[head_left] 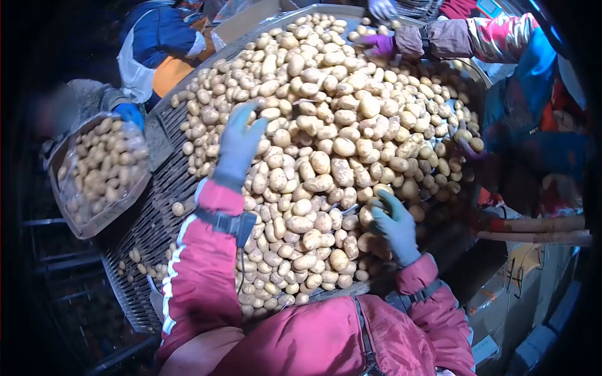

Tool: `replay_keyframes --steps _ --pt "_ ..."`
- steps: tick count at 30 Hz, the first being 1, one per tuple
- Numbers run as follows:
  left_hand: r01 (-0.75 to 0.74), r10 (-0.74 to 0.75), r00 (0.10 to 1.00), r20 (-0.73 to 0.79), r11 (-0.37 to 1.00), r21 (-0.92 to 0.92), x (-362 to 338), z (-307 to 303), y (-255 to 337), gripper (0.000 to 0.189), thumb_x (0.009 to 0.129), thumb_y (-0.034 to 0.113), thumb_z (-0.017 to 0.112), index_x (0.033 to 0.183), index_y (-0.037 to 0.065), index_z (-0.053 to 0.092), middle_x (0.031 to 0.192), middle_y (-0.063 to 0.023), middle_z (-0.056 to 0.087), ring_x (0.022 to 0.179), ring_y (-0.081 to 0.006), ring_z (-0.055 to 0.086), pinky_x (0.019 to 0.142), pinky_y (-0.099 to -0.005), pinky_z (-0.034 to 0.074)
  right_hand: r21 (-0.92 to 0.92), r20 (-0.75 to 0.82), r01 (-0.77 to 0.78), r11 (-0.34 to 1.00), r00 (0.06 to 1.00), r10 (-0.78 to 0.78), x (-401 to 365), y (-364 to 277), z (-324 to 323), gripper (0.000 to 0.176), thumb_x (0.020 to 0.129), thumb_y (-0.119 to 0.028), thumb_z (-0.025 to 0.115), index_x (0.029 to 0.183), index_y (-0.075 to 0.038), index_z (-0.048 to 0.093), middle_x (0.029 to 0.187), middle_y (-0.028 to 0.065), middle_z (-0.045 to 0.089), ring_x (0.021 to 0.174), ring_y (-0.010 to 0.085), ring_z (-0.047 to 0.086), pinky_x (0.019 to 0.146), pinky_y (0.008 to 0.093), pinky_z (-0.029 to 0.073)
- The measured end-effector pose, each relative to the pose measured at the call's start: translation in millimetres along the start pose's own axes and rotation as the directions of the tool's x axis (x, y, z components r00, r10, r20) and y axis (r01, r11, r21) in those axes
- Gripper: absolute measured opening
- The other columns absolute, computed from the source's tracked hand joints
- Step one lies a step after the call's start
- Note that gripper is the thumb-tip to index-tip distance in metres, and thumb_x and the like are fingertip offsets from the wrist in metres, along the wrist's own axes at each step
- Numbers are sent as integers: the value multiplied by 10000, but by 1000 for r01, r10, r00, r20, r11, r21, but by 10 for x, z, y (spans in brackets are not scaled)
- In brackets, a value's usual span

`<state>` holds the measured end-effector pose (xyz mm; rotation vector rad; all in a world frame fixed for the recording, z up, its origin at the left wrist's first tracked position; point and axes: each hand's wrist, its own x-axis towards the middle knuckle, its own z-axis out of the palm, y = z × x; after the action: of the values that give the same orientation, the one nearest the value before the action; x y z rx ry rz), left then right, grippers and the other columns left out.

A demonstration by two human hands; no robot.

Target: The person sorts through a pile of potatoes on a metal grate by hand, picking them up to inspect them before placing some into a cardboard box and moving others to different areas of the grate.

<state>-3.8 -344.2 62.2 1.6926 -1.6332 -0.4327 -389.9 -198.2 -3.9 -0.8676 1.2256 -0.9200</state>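
Across the slatted table (164,182): potatoes (326,166) in one broad heap, thickest about the middle and reaching near the wearer's red jacket (295,341).
Left hand (239,145): gloved, over the left side of the heap, thumb set wide of the fingers; no potato shows in it.
Right hand (396,227): gloved, at the near right part of the heap, thumb and fingers parted against the potatoes; whether it grips one, I cannot tell.
Good grip: a light hold round the middle of a single potato probably serves best, as firm squeezing could mark the skin.
Pile: working from the top of the slope is likely safer than pulling from its foot, where neighbours could roll.
Wrist strap (215,219): its small dark case (245,229) sits close to the potatoes, so a raised forearm seems wise.
Slats: dark and narrow, with loose potatoes (179,208) lying on them at the left, apart from the heap.
Cardboard box (116,214): plastic-lined, filled with potatoes, a co-worker's blue glove (130,114) at its far edge.
Far side: a co-worker's purple-gloved hand (377,45) among the potatoes; a person in blue and orange (160,37) at upper left.
Room: dim round a brightly lit heap, pale poles (536,224) at the right.
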Motion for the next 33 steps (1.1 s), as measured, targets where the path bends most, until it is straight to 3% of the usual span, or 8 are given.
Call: replay_keyframes --steps 3,6,8,12,23,26,28,33 --pt "67 14 981 -196 914 399 -527 -476 -589 556 930 276 709 1398 15 558 1339 -218 596 1261 -342 558 1082 -402 430 51 -50 -190 980 980 193 -128 -285 -298 508 950 -135 705 1407 6 534 1184 101 644 652 117 629 576 239 525" --pt "666 -666 744 44 735 -130 -725 -385 -1019 673 991 450 589 1516 60 428 1402 -284 522 1325 -417 485 1124 -461 374 -79 7 -113 990 993 114 -47 -243 -250 670 917 -128 718 1509 -20 425 1200 107 622 1066 180 609 899 266 506" --pt "357 -329 932 -153 908 219 -723 -77 -971 682 995 494 561 1518 75 434 1412 -296 515 1324 -424 485 1129 -468 364 -378 101 185 907 982 -158 157 -4 -131 876 844 -165 791 1574 -33 325 1416 172 545 1075 200 638 921 324 533" --pt "368 -361 928 -90 851 376 -307 223 -376 764 951 546 614 1528 83 420 1458 -304 481 1358 -421 462 1143 -463 357 -359 14 247 900 966 -260 629 -207 337 1062 793 -272 835 1616 -55 199 1554 235 417 1409 292 448 1137 382 391" --pt "293 -293 956 4 956 36 530 1206 -100 819 897 516 702 1548 123 396 1554 -262 381 1424 -407 379 1176 -461 323 -337 82 304 891 952 -293 1643 -443 688 1053 795 -292 780 1621 -47 175 1628 223 312 1487 316 359 1189 391 334" --pt "438 -436 899 -34 897 67 586 1455 -501 815 896 511 705 1544 120 403 1542 -255 402 1420 -418 375 1181 -470 311 -293 49 235 927 972 -230 1687 -464 671 1078 813 -350 800 1621 -37 159 1577 273 370 1455 331 400 1169 387 347" --pt "-156 15 978 208 716 681 564 1476 -433 806 890 529 694 1528 116 430 1529 -274 392 1415 -460 353 1187 -497 295 -183 49 136 974 990 -129 1573 -646 618 1081 838 -388 809 1624 -45 152 1483 264 482 1310 293 538 1061 377 454" --pt "-156 102 982 160 914 374 308 1972 203 802 859 556 708 1479 92 502 1591 -273 246 1426 -492 312 1204 -558 257 -216 -92 259 941 955 -283 1504 -513 434 865 898 -198 757 1616 -134 277 1414 115 546 1045 157 611 806 280 554"
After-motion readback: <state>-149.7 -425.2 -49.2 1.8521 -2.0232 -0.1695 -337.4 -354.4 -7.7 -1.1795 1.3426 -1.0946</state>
